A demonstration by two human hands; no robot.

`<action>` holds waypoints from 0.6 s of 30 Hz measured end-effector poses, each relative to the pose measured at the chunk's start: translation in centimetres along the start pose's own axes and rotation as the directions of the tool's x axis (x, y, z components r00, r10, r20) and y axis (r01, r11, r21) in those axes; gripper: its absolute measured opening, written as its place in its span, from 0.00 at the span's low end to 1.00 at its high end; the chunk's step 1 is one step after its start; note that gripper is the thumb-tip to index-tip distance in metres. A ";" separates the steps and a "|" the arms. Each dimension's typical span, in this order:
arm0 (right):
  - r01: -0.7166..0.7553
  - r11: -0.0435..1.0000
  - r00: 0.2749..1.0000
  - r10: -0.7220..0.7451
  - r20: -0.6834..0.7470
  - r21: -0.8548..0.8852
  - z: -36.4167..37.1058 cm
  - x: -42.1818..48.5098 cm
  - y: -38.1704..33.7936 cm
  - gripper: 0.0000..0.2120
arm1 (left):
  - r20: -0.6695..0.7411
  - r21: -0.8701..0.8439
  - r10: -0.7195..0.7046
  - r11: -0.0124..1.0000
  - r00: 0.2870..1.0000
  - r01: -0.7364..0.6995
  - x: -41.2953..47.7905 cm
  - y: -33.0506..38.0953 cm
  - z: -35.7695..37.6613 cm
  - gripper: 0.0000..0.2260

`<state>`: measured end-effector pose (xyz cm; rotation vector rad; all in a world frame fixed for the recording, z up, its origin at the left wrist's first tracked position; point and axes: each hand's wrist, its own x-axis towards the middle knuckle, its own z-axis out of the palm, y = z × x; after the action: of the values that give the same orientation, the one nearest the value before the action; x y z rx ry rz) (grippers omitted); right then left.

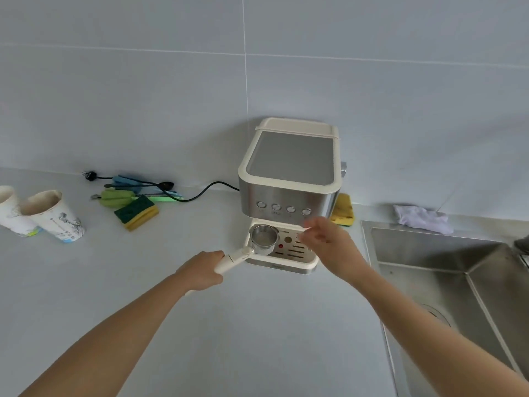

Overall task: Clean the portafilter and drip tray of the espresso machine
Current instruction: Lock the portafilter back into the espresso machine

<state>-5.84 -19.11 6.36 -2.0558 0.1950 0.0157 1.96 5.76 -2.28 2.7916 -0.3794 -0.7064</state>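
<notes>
Seen from the head camera, a person's left hand (203, 270) is wrapped around the cream handle of the portafilter (259, 244), whose steel basket sits open-side up over the left part of the drip tray (297, 255) at the foot of the espresso machine (289, 179). The right hand (329, 243), blurred, hangs over the right side of the tray with fingers loosely spread and nothing visibly between them; whether it touches the slotted tray cannot be told. The cream-and-steel machine stands on a pale grey desk (243, 325) against a tiled wall, four round buttons across its front, its black power cord (200, 193) trailing left to an unplugged plug. Along the wall to the left lie a green-and-yellow sponge (136, 214), a green brush (116, 197) and blue-green cloths. Two paper cups (54, 216) stand near the left edge. A second yellow sponge (343, 210) rests just right of the machine, a white rag (422, 219) beyond it behind a steel sink (446, 270).
</notes>
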 end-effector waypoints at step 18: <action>0.142 0.833 0.955 -0.257 -0.146 -0.535 -3.2 5.9 -1.5 0.28 | -0.011 0.012 0.230 0.973 0.973 -0.230 7.0 -0.9 -4.1 0.09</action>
<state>-0.02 -21.99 8.65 -2.6163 0.1098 -0.3171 10.10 5.08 -2.07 2.7000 -0.6929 -0.6342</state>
